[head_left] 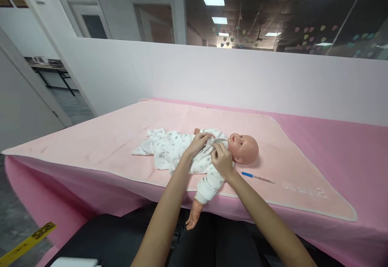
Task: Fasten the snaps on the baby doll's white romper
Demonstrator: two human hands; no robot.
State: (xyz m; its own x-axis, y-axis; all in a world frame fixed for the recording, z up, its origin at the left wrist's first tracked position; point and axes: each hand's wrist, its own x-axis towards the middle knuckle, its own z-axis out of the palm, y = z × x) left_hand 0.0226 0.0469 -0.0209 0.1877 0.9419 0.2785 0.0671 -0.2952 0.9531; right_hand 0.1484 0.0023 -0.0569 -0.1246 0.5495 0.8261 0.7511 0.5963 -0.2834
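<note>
A baby doll [244, 150] lies on its back across a pale pink mat, its bald head to the right. It wears a white shirt [201, 165] with small prints, and matching white trousers [169, 144] cover its legs. At the doll's chest, my left hand [198, 142] is closed on the front of the shirt. My right hand [222, 160] pinches the shirt near the collar, just beside the left. What lies under the fingertips is partly hidden. The doll's near arm [195, 212] hangs over the table's front edge.
Right of my right hand lies a thin stick with a blue handle [247, 174]. The pale pink mat [291, 162] rests on a darker pink tablecloth [342, 150]. A white wall [182, 73] with glass above stands behind. Yellow tape [28, 242] shows at lower left.
</note>
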